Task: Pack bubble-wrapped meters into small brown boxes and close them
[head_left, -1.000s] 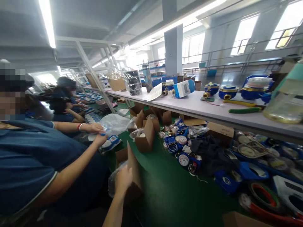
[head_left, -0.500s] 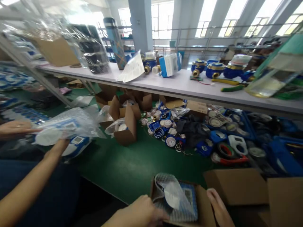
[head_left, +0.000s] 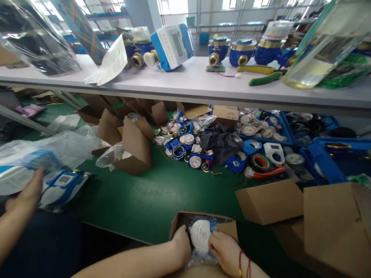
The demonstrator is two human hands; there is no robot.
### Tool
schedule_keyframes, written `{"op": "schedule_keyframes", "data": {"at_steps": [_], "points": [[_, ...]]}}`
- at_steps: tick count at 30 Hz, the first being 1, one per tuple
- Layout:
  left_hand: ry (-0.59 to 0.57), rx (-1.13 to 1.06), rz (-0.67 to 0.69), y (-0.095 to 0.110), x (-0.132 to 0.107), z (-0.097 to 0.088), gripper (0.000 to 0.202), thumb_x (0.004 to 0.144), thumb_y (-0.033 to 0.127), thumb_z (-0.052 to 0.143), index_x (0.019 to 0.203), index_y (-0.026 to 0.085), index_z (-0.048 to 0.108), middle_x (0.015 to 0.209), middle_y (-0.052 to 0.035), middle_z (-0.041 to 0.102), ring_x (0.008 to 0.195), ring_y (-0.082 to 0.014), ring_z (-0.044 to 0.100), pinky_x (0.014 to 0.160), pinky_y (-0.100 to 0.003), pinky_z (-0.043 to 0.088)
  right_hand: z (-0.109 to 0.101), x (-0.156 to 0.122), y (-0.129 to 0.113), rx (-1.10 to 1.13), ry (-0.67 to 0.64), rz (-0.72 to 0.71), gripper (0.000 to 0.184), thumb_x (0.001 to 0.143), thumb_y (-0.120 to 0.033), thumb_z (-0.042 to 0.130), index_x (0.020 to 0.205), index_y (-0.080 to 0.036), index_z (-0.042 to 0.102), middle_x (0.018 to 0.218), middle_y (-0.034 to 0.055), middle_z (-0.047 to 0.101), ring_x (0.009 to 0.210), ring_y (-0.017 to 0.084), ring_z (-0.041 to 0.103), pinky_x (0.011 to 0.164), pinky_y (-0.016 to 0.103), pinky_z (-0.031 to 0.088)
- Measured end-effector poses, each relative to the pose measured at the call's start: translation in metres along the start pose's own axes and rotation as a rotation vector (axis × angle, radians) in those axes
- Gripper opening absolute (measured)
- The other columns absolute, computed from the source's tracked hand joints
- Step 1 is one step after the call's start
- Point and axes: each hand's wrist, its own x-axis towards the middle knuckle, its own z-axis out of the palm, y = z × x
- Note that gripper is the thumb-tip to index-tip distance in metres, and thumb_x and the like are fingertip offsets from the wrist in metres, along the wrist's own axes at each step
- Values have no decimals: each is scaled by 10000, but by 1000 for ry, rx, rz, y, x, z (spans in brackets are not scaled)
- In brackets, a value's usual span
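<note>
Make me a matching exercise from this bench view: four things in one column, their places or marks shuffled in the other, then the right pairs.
1. Right hand
2. Meter between right hand and left hand
3. Pliers
4. Dark cloth

A. On the pale shelf
B. Amid loose parts on the green table
C. Red cords round its wrist
D. Inside an open carton

Pairs: 1-C, 2-D, 3-A, 4-B

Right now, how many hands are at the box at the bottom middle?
2. The left hand is at the left side of the box; the right hand is at its right, beside the wrapped blue-and-white thing. No other hand shows there.
</note>
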Motion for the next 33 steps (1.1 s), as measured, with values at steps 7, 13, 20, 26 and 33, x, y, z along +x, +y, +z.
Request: {"op": "schedule_keyframes", "data": {"at_steps": [7,13,20,26,33], "points": [[265,-535,35,1,-32,-70,198,826,230,364,746,190,541,771,-45,576,755,-149,524,684,-273,427,-30,-25,7,205,-109,-112,351,708,-26,322,881,-212,564,885,37,582,836,146,547,741,234,443],[-53,-1067,147,-11,-27,-51,412,752,50,368,1086,204,553,1185,-44,550,1106,-158,490,979,-306,367,-58,-52,12,306,-291,-74,278,700,-137,490,949,-207,593,980,47,619,925,171,570,844,270,434],[208,-955,-571,-40,-41,-29,507,875,477,303,1231,136,424,1168,-139,569,1082,-241,536,921,-423,435,-12,-43,42,72,297,430,338,803,-399,495,1014,-137,524,902,86,622,829,216,577,722,335,491],[452,-29,-155,-17,28,-23,452,856,393,431,1278,231,406,1271,-52,514,1177,-213,455,1067,-464,246,-2,-8,44,-489,446,72,550,855,-365,446,1348,-182,283,1353,59,408,1266,241,312,1025,419,296],[466,-76,-254,-2,10,-40,228,880,316,397,989,275,594,923,-23,589,833,-169,530,700,-315,412,-20,-24,16,-509,493,72,369,839,-395,490,1180,-252,484,1201,-42,551,1174,158,415,929,321,288]]}}
